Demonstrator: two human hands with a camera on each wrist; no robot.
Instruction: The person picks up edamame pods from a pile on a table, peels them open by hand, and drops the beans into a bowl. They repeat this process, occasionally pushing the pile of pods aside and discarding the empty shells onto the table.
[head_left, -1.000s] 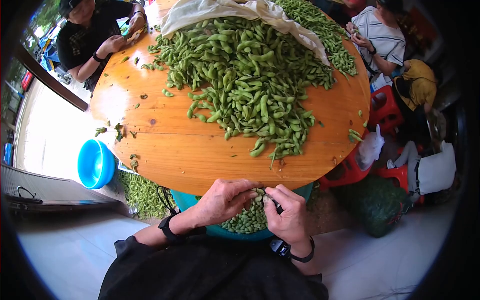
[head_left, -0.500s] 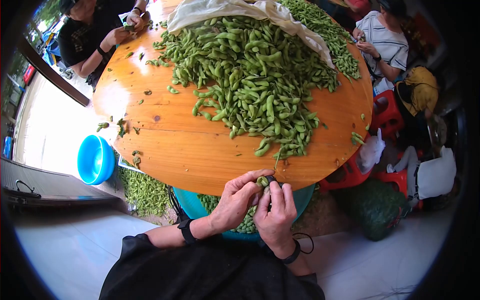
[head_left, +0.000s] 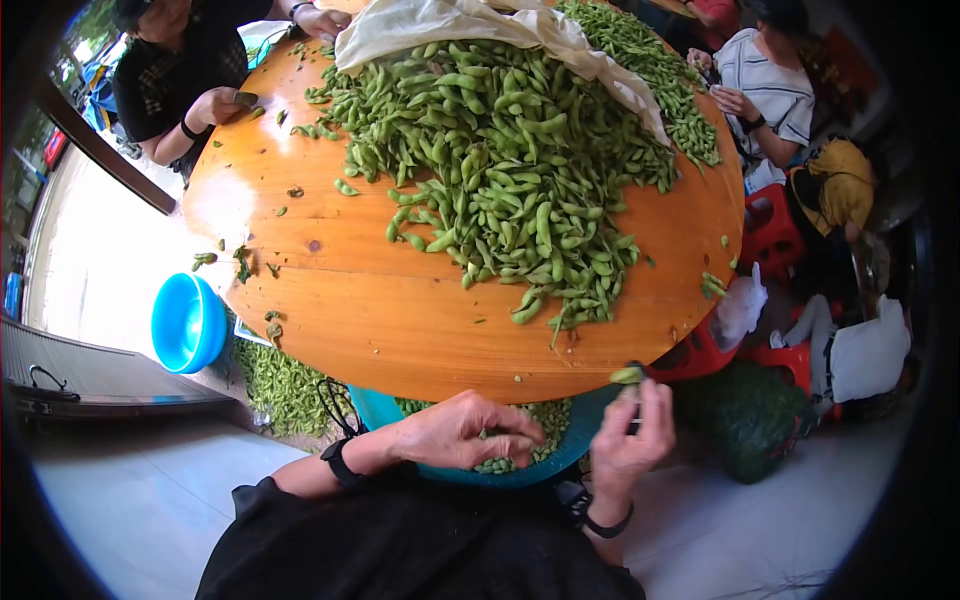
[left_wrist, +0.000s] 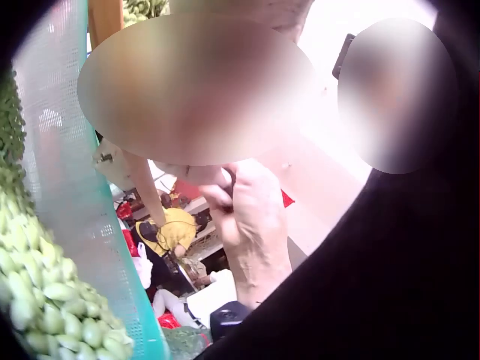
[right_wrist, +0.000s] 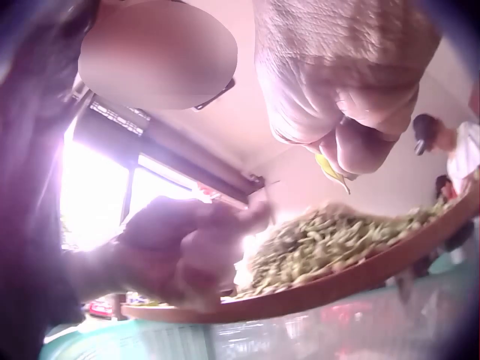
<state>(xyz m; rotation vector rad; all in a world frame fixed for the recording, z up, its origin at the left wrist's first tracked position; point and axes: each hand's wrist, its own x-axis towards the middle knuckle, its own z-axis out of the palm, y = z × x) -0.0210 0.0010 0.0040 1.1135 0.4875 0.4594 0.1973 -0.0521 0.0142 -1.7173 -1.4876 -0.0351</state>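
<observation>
My right hand [head_left: 632, 445] pinches a green soybean pod [head_left: 627, 376] at its fingertips, near the table's front right edge. Something dark shows beside the pod at those fingers. In the right wrist view the pod's yellow-green tip [right_wrist: 330, 172] pokes out below the curled fingers. Over the teal basket [head_left: 585, 415] hovers my left hand [head_left: 470, 430], its fingers loosely extended and holding nothing visible. Shelled green beans [head_left: 495, 465] fill the basket under it; the left wrist view shows these beans [left_wrist: 56, 307] against the mesh wall. A blurred patch covers much of that view.
A large heap of pods [head_left: 510, 180] lies on the round wooden table [head_left: 350, 320], partly under a white cloth [head_left: 500, 30]. Blue basins [head_left: 188, 322] and more pods [head_left: 290, 385] are on the floor at left. Red stools [head_left: 770, 225] and several people surround the table.
My hands, together at a pod half a second ago, have parted. The right moved right with a pod; the left dropped back over the basket. The person at far left spread their hands apart.
</observation>
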